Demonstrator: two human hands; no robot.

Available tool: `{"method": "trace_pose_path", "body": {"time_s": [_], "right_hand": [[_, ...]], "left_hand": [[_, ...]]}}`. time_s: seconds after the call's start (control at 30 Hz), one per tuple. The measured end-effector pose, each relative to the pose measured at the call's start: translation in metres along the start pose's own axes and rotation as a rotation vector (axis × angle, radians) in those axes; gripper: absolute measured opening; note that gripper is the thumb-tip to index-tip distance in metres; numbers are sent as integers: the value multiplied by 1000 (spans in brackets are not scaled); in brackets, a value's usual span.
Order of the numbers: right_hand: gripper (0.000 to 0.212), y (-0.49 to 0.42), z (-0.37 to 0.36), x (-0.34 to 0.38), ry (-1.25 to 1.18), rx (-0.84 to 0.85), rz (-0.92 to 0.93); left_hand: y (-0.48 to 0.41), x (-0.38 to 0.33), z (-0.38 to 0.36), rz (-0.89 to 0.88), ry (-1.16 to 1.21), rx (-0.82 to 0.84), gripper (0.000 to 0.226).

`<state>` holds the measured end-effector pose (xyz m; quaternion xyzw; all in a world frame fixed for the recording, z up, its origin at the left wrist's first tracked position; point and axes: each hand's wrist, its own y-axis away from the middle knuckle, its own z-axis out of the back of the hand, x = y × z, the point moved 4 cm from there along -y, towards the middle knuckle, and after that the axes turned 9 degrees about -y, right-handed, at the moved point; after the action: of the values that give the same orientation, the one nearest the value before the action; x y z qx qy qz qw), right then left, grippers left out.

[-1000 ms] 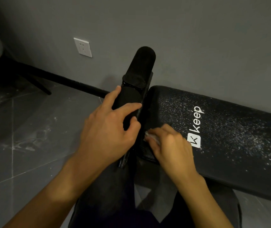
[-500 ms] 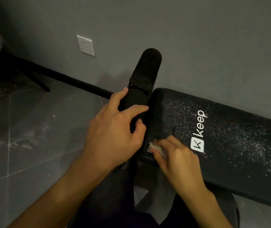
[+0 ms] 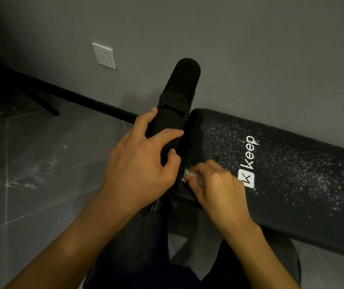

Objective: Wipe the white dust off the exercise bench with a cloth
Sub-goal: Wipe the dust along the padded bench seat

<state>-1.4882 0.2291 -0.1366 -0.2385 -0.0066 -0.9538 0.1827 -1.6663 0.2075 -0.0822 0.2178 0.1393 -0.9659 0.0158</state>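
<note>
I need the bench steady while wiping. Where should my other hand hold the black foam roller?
Its near half, from the left, fingers curled over the top as the left hand does: the foam roller is a round padded cylinder, and that side leaves the bench pad free for the cloth.

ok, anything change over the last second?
Little. The right hand, pinching the cloth, rubbed a short way toward the near edge of the bench pad and back, staying at the pad's end beside the logo. Nothing taken or let go. The left hand still grips the black padded bar; the white dust farther along looks unchanged.
</note>
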Motion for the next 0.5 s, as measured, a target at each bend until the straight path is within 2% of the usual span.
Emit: {"method": "trace_pose_path", "body": {"time_s": [0.17, 0.27, 0.4, 0.43, 0.5], "right_hand": [[18, 11, 1, 0, 4, 11, 28], [19, 32, 7, -8, -11, 18, -17], [27, 17, 12, -14, 5, -48, -85], [29, 11, 13, -15, -10, -52, -112], [29, 7, 15, -16, -52, -59, -138]], "left_hand": [[0, 2, 2, 1, 111, 2, 45], [6, 0, 4, -29, 117, -93, 39], [43, -26, -3, -360, -134, -379, 22], [56, -34, -8, -460, -115, -411, 21], [76, -44, -26, -634, -31, -349, 21]]}}
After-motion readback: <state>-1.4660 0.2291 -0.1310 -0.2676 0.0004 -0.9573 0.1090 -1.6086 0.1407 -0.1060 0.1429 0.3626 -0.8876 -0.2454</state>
